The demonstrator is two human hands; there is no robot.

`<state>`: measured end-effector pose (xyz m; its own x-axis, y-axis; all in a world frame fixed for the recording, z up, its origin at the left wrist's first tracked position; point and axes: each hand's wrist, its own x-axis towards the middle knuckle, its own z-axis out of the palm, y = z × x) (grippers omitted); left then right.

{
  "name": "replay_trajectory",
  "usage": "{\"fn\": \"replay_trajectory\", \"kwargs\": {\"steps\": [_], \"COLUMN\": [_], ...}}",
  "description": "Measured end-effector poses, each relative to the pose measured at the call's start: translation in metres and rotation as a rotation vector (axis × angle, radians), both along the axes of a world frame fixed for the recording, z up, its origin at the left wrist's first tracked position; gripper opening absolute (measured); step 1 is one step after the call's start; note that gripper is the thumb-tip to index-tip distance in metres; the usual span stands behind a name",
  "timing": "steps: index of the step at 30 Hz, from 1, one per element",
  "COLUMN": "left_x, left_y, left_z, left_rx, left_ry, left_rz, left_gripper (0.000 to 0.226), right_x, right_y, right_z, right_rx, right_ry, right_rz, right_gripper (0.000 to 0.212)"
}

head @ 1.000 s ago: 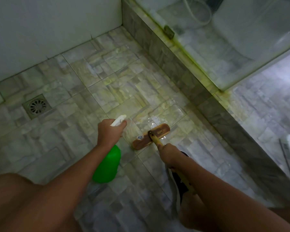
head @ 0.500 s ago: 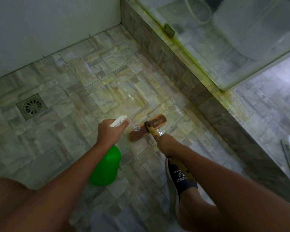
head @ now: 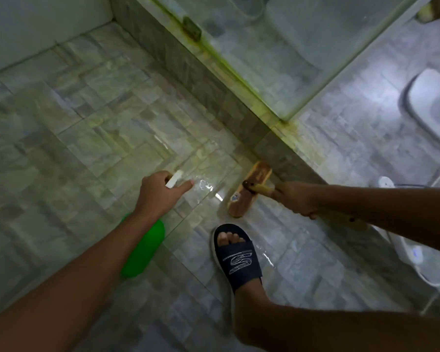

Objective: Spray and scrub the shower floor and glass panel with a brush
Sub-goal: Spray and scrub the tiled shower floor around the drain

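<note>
The shower floor (head: 92, 138) fills the left of the view, its stone-pattern tiles dull and dry-looking there and turning glossy toward the middle. The left hand (head: 158, 193) hangs over that glossy patch — its fingers wrap the white head of a green spray bottle (head: 144, 250), with one finger stretched forward past the nozzle, and the bottle body hangs below the wrist, clear of the tiles. Just right of the wet patch lies the brush (head: 248, 193), its wooden head flat on the floor with the far end touching the foot of the low tiled curb (head: 208, 80). The right hand (head: 296, 199) is clenched round the brush's yellowish handle close to the head. A foot in a dark sandal (head: 236, 255) stands on the wet tiles just below the brush. Above the curb rises the glass panel (head: 277, 54), with greenish grime along its bottom edge.

The step in hand looks like the floor work: spraying and scrubbing side by side, at the strip beside the curb. Next, I judge, the brush needs firm strokes through the freshly wetted tiles and along the curb's foot — the dry floor at left and the glass both appear still to be done.
</note>
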<state>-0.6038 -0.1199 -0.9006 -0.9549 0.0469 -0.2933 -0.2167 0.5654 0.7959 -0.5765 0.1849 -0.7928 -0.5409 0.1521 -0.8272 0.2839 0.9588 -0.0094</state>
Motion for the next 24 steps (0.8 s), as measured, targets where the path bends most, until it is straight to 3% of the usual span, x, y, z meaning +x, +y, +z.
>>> {"fn": "replay_trajectory", "kwargs": {"steps": [6, 11, 18, 21, 24], "left_x": [-0.011, -0.014, -0.013, -0.013, -0.014], "left_y": [0.005, 0.015, 0.015, 0.012, 0.008], "left_z": [-0.011, -0.003, -0.004, 0.0, 0.001], "left_rx": [0.116, 0.123, 0.117, 0.09, 0.046], "left_ry": [-0.085, -0.121, -0.159, -0.17, -0.158], "left_rz": [0.123, 0.04, 0.067, 0.078, 0.143], "left_gripper": [0.056, 0.038, 0.044, 0.065, 0.066], "right_x": [0.028, 0.025, 0.02, 0.016, 0.015], "right_y": [0.037, 0.039, 0.05, 0.053, 0.055], "right_z": [-0.025, -0.02, -0.027, -0.029, -0.041], "right_rx": [0.055, 0.027, -0.025, -0.018, 0.001], "right_ry": [0.051, 0.062, 0.007, 0.02, 0.032], "right_rz": [-0.065, -0.096, -0.167, -0.095, -0.011], "right_gripper": [0.032, 0.035, 0.036, 0.035, 0.039]}}
